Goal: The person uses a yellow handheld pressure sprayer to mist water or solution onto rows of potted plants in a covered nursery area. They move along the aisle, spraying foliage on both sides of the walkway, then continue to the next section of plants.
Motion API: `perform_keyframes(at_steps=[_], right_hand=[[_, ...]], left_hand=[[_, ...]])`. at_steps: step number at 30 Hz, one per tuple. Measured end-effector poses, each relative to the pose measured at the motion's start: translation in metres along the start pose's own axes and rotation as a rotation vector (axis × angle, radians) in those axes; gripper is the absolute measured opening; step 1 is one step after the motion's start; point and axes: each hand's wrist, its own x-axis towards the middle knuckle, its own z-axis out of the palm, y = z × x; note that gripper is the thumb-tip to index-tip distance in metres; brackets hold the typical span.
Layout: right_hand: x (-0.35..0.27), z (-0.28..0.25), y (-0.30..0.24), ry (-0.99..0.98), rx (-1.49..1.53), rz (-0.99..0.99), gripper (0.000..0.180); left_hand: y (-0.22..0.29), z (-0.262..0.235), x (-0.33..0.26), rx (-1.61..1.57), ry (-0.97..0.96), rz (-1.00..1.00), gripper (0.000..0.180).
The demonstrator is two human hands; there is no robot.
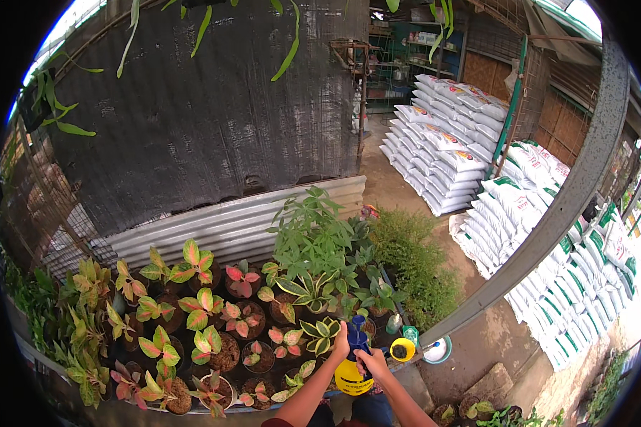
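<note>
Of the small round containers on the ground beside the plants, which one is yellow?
The yellow cup, with dark contents, sits nearest the person's right hand. The round tub just right of it is white and teal instead.

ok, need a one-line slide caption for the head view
Both hands, left hand and right hand, grip a yellow plastic pump sprayer with a blue top beside potted pink-and-green leafy plants.

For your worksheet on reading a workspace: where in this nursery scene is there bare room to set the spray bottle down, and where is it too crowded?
Free: the bare ground between the round white dish and the stacked white sacks. Crowded: the bench of potted plants beside the left hand, pot against pot. Both hands, the right hand too, grip the yellow spray bottle.
</note>
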Motion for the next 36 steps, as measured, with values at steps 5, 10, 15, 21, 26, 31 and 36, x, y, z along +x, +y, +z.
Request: perform_keyframes(at_steps=[5,10,15,21,26,31,36], right_hand=[[-0.019,0.057,-0.014,0.019,0.074,-0.138,0.028],[-0.026,0.048,-0.058,0.094,0.045,-0.349,0.025],[-0.019,0.075,-0.095,0.048,0.009,-0.451,0.020],[0.003,0.075,-0.077,0.042,0.021,-0.426,0.023],[0.012,0.065,-0.035,0.047,0.062,-0.304,0.025],[0.031,0.060,0.008,0.133,0.017,-0.235,0.016],[0.036,0.048,0.025,0.186,-0.127,-0.279,0.008]], left_hand=[[0.014,-0.043,0.012,0.384,0.223,0.084,0.078],[0.186,0.073,-0.064,1.235,0.163,0.296,0.069],[0.236,0.110,-0.090,0.495,0.113,1.064,0.040],[0.220,0.106,-0.048,0.392,0.014,0.727,0.039],[0.245,0.110,-0.050,0.366,-0.015,0.606,0.045],[0.247,0.101,-0.040,0.376,-0.071,0.536,0.052],[0.233,0.084,-0.045,0.200,-0.087,0.467,0.052]])
